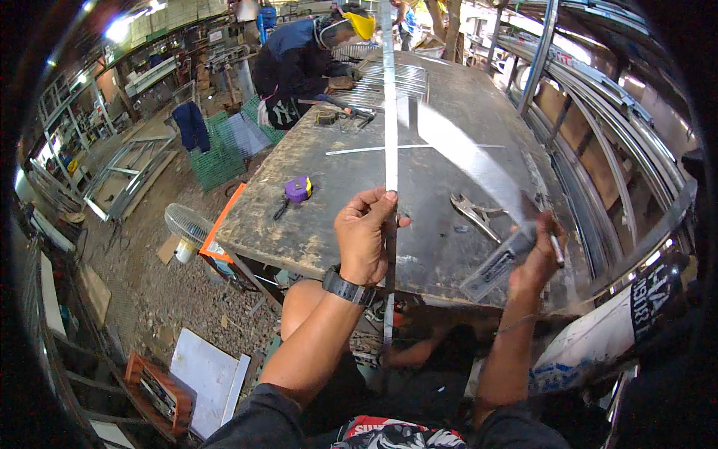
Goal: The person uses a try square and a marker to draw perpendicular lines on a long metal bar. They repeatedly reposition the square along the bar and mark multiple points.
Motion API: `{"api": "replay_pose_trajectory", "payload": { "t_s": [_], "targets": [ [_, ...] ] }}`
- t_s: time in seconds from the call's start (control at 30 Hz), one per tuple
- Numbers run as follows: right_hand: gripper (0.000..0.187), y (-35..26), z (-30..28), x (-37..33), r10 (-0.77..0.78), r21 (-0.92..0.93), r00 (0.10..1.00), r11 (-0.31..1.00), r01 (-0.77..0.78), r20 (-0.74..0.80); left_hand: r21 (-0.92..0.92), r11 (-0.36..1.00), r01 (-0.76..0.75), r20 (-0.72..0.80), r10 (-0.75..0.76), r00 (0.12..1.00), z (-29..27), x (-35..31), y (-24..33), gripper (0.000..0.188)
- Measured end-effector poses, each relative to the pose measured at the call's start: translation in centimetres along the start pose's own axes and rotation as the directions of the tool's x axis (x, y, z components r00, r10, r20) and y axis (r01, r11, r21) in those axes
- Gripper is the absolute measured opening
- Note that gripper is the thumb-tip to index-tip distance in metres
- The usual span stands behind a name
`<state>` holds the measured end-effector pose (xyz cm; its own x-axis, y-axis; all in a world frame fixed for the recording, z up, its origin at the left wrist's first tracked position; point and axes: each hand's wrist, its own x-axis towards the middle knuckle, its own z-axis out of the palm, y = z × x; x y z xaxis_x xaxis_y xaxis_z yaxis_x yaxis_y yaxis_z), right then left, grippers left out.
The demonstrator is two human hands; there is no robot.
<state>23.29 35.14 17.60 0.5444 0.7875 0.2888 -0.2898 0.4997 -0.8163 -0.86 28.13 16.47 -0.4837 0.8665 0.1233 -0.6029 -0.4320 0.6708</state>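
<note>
My left hand (364, 228) is closed around a long, narrow metal strip (390, 112), which stands nearly upright in front of me and runs down past the table's near edge. To the right, my right hand (535, 258) grips a try square with a grey stock (493, 266); its wide silver blade, blurred by motion, slants up and left toward the strip. A slim pen-like stick (558, 251) also shows in that hand. Just left of it, locking pliers (479, 215) lie on the table (299, 232). A purple tape measure (298, 188) rests left of my left hand.
A thin strip (351, 152) lies across the table. Beyond it, a co-worker in a yellow visor (360, 25) bends over a barred metal frame (400, 81). A fan (187, 227) stands left of the table, metal lengths (598, 142) are racked at right, and a white cylinder (591, 340) is near right.
</note>
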Motion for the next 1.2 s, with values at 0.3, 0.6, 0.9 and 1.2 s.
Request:
{"api": "replay_pose_trajectory", "payload": {
  "t_s": [0.3, 0.6, 0.9, 1.2],
  "targets": [
    [0.023, 0.1, 5.5, -6.4, 0.052, 0.027, 0.942, 0.998, -0.064, 0.332, 0.086, 0.996, 0.038, 0.04, -0.042, 0.998, 2.6, -2.8, -3.0, 0.015],
    [0.027, 0.3, 5.9, -8.8, 0.066, 0.11, 0.929, 0.987, -0.113, 0.364, 0.022, 0.99, 0.139, 0.15, -0.14, 0.979, 2.4, -3.6, -2.9, 0.013],
    [0.023, 0.1, 5.3, -9.1, 0.107, 0.079, 0.891, 0.984, -0.157, 0.441, 0.084, 0.994, 0.076, 0.145, -0.088, 0.986, 2.5, -4.3, -2.8, 0.011],
    [0.02, 2.2, 4.5, -10.9, 0.069, -0.033, 0.883, 0.998, -0.061, 0.465, 0.122, 0.986, 0.115, 0.111, -0.128, 0.986, 1.1, -4.1, -3.5, 0.011]
  ]
}}
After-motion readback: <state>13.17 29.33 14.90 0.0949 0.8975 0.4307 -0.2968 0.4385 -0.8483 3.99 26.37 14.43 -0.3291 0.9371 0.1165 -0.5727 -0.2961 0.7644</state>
